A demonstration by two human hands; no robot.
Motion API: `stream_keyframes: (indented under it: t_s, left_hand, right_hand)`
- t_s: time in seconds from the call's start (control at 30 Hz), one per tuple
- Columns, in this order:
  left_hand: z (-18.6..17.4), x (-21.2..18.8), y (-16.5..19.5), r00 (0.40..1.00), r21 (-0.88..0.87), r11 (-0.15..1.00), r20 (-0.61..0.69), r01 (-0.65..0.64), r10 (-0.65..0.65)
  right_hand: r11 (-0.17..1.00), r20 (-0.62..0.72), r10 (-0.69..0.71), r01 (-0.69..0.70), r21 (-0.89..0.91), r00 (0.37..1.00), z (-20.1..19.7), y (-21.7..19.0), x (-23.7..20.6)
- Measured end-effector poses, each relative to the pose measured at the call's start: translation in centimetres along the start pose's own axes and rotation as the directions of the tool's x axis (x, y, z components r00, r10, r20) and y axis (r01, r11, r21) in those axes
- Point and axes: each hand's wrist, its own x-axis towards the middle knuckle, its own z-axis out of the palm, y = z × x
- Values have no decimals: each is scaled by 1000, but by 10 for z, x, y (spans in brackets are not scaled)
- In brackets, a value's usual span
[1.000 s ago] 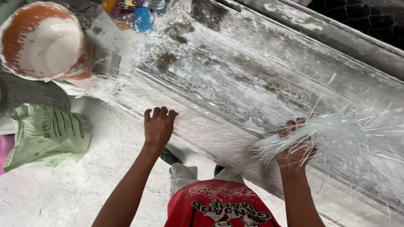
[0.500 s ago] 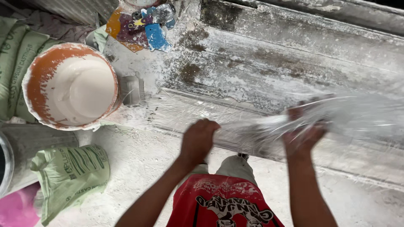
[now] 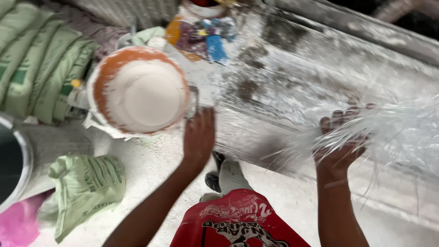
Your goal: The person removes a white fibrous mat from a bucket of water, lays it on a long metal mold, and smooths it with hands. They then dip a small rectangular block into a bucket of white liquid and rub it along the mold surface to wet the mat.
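- Both hands are showing from above: I am seeing the left hand [image 3: 199, 137] at centre frame, fingers loosely spread and holding nothing, lying flat just right of the orange bucket [image 3: 137, 91].
- I am seeing the right hand [image 3: 340, 142] at centre right, closing around a bundle of white fibre strands [image 3: 393, 130] that is fanning out toward the right edge.
- I am watching the strands lying over the long white-dusted mould surface [image 3: 292, 73], which is running diagonally across the upper right.
- I am noting the bucket holding white paste at upper left, with green sacks [image 3: 36, 68] stacked behind it.
- I am seeing another green sack [image 3: 87, 187] lying crumpled on the powdery floor at lower left.
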Motion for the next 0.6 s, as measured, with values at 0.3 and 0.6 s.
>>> stream_keyframes:
  t_s: [0.3, 0.6]
  left_hand:
    - [-46, -158, -147, 899, -763, 611, -96, 210, -428]
    - [-14, -350, -316, -154, -813, -341, 304, 473, -940]
  right_hand:
    - [909, 268, 416, -403, -106, 869, 167, 273, -1]
    - [206, 646, 705, 956, 211, -294, 277, 568, -181]
